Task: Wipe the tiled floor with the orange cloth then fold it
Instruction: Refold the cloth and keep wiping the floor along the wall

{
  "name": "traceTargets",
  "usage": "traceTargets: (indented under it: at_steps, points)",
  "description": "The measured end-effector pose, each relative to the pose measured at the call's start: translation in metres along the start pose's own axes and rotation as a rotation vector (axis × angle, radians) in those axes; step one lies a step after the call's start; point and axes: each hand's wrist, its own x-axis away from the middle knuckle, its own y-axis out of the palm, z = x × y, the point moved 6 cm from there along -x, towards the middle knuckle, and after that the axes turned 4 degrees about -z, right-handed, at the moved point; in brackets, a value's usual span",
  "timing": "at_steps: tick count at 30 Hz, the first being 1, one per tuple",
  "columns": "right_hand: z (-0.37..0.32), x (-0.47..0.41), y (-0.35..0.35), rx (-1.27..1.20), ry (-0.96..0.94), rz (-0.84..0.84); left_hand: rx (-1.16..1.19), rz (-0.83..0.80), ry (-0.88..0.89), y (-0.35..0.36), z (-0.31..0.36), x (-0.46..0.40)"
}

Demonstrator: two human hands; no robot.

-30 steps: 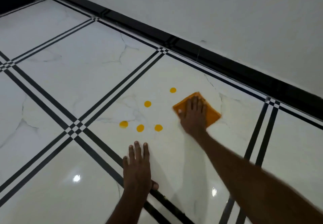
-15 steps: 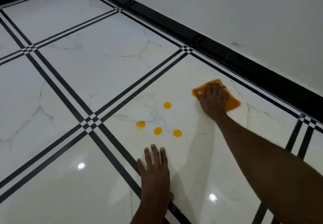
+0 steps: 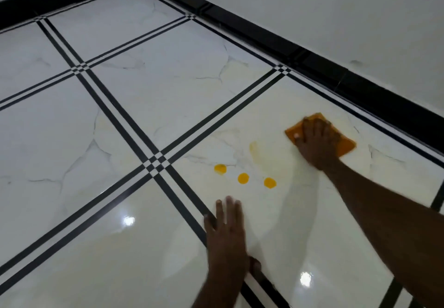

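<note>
An orange cloth (image 3: 346,145), folded flat, lies on the glossy white tiled floor (image 3: 168,91) at the right. My right hand (image 3: 317,142) presses down on it with straight fingers and covers most of it. Three yellow spots (image 3: 243,178) sit in a row on the tile to the left of and nearer than the cloth. A pale yellow smear (image 3: 255,151) runs between the spots and the cloth. My left hand (image 3: 227,233) rests flat on the floor below the spots, its fingers straight.
Black double lines (image 3: 156,162) cross the floor between the tiles. A black skirting (image 3: 312,60) runs along the white wall just beyond the cloth. Two ceiling-light glints (image 3: 128,220) show on the near tiles.
My right hand has slid the cloth over two yellow spots; one is gone, the other is now a faint smear. The left hand stays planted. The view has shifted left.
</note>
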Motion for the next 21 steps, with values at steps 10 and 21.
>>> traceTargets:
  at_steps: [10, 21]
  points:
    - [-0.091, 0.110, 0.062, 0.089, -0.443, -0.078, 0.132, 0.014, -0.133, -0.008, -0.051, 0.001]
    - [-0.166, 0.077, 0.062, 0.121, -0.429, -0.051, 0.092, 0.026, -0.134, -0.004, -0.056, -0.002]
